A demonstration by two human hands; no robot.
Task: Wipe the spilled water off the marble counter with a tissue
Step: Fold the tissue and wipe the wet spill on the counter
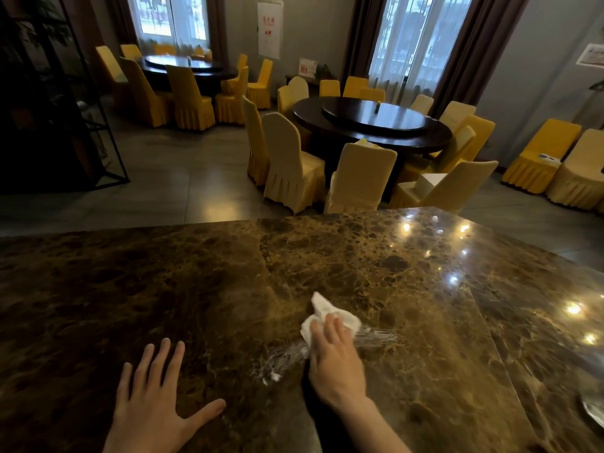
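A crumpled white tissue point(322, 310) lies on the brown marble counter point(196, 282), pressed down under the fingers of my right hand point(336, 361). A streak of spilled water point(284, 358) glistens to the left of and below that hand, and another wet smear point(376, 336) shows just to its right. My left hand point(153, 400) rests flat on the counter at the lower left, fingers spread, holding nothing.
The counter's far edge point(228, 222) runs across the middle of the view, with a seam point(490, 328) on its right part. A metal object point(593, 411) sits at the right edge. Beyond stand round dark tables point(372, 122) and yellow covered chairs point(287, 165).
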